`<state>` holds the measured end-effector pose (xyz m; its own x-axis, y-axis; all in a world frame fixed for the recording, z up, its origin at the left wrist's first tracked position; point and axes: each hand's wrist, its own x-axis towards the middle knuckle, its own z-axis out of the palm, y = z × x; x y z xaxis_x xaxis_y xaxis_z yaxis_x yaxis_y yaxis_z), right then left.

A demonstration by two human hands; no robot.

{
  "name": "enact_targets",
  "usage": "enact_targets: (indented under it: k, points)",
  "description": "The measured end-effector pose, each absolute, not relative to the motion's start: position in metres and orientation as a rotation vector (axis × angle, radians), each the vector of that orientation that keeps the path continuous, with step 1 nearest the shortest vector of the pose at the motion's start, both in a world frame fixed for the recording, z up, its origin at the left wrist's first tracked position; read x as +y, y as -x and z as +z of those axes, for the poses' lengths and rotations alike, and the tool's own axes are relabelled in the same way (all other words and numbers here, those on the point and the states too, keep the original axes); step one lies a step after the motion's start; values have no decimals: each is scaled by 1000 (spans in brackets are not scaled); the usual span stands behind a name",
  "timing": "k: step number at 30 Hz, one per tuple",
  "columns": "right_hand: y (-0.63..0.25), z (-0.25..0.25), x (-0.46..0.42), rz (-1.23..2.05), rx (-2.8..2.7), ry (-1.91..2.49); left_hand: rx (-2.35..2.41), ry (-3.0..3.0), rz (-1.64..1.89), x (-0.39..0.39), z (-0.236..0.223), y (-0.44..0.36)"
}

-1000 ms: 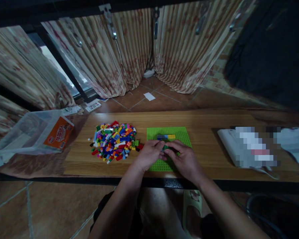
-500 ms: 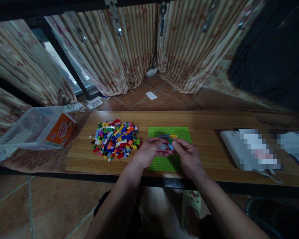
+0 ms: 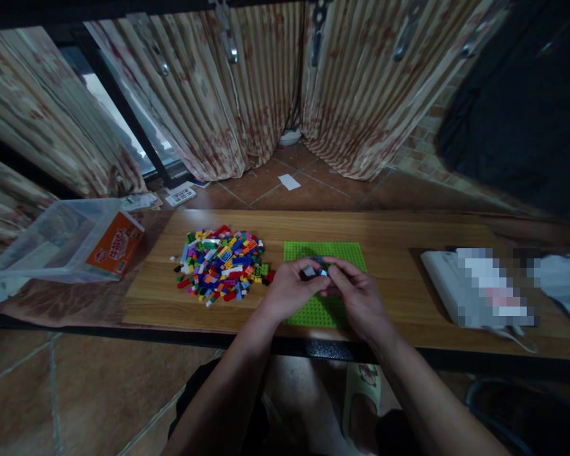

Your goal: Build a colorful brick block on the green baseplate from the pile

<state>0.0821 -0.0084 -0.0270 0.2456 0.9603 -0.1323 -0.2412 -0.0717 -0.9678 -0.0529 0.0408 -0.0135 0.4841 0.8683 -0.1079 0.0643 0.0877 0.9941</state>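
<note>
Left hand (image 3: 285,290) and right hand (image 3: 358,292) both pinch small interlocking toy bricks (image 3: 309,271) over the green studded baseplate (image 3: 308,315), brick pile (image 3: 223,263) at its nine o'clock; a slack fingertip grip could drop one.

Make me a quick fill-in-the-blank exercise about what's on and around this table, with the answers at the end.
1. The left hand and right hand hold small pieces above a baseplate coloured ____.
2. As the person sees it, the brick pile lies to the ____ of the baseplate.
3. The main colour of the label on the clear bin is ____.
Missing words: green; left; orange.
</note>
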Motion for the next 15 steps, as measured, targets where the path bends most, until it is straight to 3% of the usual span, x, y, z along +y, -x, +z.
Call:
enact_targets:
  k: [11, 15]
  points:
    - [-90, -26, -4, 1067, -773, 1259, 901, -904, 891, 38, -6, 46]
    - [-110, -27, -6, 891, -1043, 1469, 1011, -804, 1040, 55, -1, 63]
